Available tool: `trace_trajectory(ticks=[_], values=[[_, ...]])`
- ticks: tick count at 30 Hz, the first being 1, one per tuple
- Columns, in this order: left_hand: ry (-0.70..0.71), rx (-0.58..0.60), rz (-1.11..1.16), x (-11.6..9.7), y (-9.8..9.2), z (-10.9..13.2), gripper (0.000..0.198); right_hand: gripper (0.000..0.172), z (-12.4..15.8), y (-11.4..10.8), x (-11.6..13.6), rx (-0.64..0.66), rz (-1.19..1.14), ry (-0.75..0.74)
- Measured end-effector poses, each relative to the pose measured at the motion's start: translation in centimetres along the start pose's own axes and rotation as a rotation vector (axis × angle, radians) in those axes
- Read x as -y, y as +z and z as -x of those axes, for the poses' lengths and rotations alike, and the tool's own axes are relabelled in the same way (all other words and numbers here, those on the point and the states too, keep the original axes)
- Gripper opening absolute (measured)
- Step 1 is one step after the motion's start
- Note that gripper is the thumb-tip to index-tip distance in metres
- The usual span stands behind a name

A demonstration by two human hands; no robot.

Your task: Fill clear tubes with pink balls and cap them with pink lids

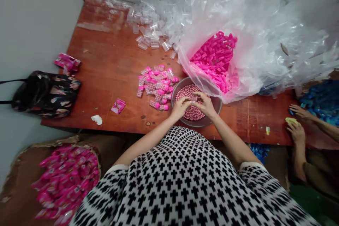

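Observation:
Over a round grey bowl (175, 112) of small pink beads (192, 114), my left hand (180, 108) and my right hand (204, 104) meet, fingers closed on a small clear plastic container (194, 98) between them. Whether the container holds any beads is too small to tell. Left of the bowl lies a pile of bead-filled clear containers (159, 84) with bright pink caps. Behind the bowl, a large clear plastic bag (186, 54) gapes open, full of loose pink caps (217, 60). Its front edge hangs over the bowl's rim.
Many clear containers (155, 39) lie at the back of the wooden table (100, 60). A pink packet (118, 106) and a dark flowered bag (59, 93) are to the left. Pink packets (69, 180) fill a box below. At right, a co-worker's hands (298, 132) are near blue packets (321, 100).

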State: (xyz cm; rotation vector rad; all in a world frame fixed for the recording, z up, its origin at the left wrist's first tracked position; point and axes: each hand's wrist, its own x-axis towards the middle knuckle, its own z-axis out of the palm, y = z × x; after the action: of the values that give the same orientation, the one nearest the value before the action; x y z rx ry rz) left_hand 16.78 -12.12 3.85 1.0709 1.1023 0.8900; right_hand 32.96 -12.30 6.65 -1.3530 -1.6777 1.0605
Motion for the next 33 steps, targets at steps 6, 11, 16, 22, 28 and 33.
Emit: trace_trajectory(ticks=[6, 11, 16, 22, 28, 33], values=[[-0.1, -0.011, 0.107, -0.2, -0.3, 0.6, 0.032, 0.04, -1.1, -1.1, -1.8, 0.125, 0.465, 0.118], [-0.091, -0.144, 0.153, 0.1, -3.3, 1.6, 0.04, 0.034, -2.9, 0.3, -4.0, 0.371, 0.973, 0.161], [-0.084, -0.22, 0.134, 0.6, -5.4, 2.8, 0.043, 0.026, -3.1, 5.1, -4.6, 0.581, 0.809, -0.03], [0.043, -0.23, -0.267, -0.5, -5.7, 3.2, 0.03, 0.045, -1.8, 5.0, -4.9, 0.406, 0.351, 0.09], [0.002, -0.026, -0.249, -1.5, -3.5, 1.6, 0.039, 0.055, -0.5, 2.0, -1.7, 0.251, -0.385, 0.224], [-0.119, 0.053, 0.13, -1.9, -2.0, 0.4, 0.046, 0.058, -0.1, 0.1, 0.4, 0.18, -0.471, 0.197]])
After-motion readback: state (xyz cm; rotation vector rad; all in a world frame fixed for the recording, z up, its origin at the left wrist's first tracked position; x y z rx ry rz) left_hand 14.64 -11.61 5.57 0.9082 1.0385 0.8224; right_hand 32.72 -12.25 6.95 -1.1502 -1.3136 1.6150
